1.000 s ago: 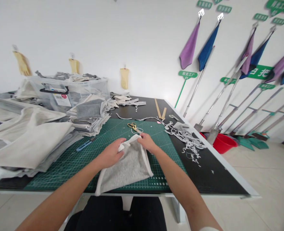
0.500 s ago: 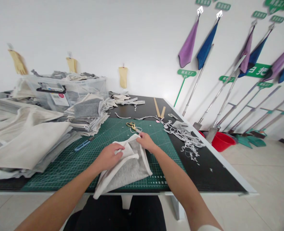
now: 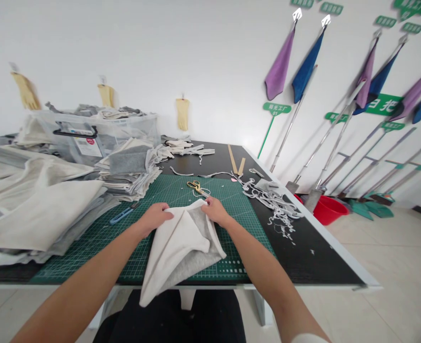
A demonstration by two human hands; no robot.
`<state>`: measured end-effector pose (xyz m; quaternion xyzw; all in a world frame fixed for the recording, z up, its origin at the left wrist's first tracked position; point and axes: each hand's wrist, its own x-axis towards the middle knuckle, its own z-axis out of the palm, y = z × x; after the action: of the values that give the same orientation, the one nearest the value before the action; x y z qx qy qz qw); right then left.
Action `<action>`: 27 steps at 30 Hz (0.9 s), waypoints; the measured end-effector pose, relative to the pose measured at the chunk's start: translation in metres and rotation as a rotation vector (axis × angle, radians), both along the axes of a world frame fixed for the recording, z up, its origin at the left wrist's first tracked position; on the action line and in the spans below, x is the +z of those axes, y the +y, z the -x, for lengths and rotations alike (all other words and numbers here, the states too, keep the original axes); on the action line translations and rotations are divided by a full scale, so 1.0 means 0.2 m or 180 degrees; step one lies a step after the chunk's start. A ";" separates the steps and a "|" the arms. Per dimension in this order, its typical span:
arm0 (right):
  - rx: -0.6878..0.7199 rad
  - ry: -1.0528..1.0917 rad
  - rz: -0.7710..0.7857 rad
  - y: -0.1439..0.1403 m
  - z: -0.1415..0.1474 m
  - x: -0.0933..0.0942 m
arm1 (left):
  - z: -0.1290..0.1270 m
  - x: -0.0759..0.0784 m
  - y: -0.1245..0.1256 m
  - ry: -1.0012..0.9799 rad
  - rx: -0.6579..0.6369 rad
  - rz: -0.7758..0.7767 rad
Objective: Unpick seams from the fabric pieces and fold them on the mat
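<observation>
A piece of fabric (image 3: 178, 243), white on one face and grey on the other, lies partly folded on the green cutting mat (image 3: 132, 247). Its lower left corner hangs over the table's front edge. My left hand (image 3: 156, 217) pinches its upper left corner, fingers closed. At the upper right corner my right hand (image 3: 215, 210) grips the same fabric between thumb and fingers. Just beyond that hand lie gold-handled scissors (image 3: 194, 185), their blades pointing toward it. Blue-handled snips (image 3: 123, 214) rest on the mat, left of my left hand.
Stacked cloth pieces (image 3: 39, 209) cover the table's left side, before a clear plastic bin (image 3: 125, 133) of cloth. Trimmed scraps (image 3: 273, 200) lie on the right. Wooden strips (image 3: 232, 159) are at the back. A red bucket (image 3: 330, 210) and mops stand beyond the right edge.
My left hand has moved up and left, from the fabric's folded middle to its upper left corner. The white face is now spread wider. My right hand stays at its corner.
</observation>
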<state>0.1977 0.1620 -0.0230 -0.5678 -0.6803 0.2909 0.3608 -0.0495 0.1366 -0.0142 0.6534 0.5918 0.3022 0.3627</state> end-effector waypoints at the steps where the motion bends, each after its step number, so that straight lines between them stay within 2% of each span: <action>1: -0.0025 -0.0007 -0.0001 0.00 0.00 0.00 | 0.00 0.01 -0.01 -0.0231 -0.0044 0.0068; 6: -0.0132 -0.0004 0.0044 0.01 0.00 0.00 | 0.01 0.06 -0.05 -0.1245 -0.0280 0.0170; 12: -0.0237 0.0023 0.0045 0.01 0.00 -0.01 | 0.02 0.07 -0.06 -0.1780 -0.0305 0.0153; 19: -0.0305 0.0039 0.0062 0.02 0.00 -0.03 | 0.04 0.09 -0.08 -0.1688 -0.0315 0.0403; 24: -0.0395 0.0050 0.0058 0.03 -0.01 -0.03 | 0.09 0.14 -0.10 -0.1282 -0.0757 0.1074; 27: -0.0452 0.0076 0.0048 0.03 -0.01 -0.04 | 0.14 0.14 -0.10 -0.1190 -0.0665 0.1207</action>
<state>0.2006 0.1677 -0.0300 -0.6139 -0.6317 0.2763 0.3844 -0.0773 0.1166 0.0142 0.5643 0.4901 0.2624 0.6104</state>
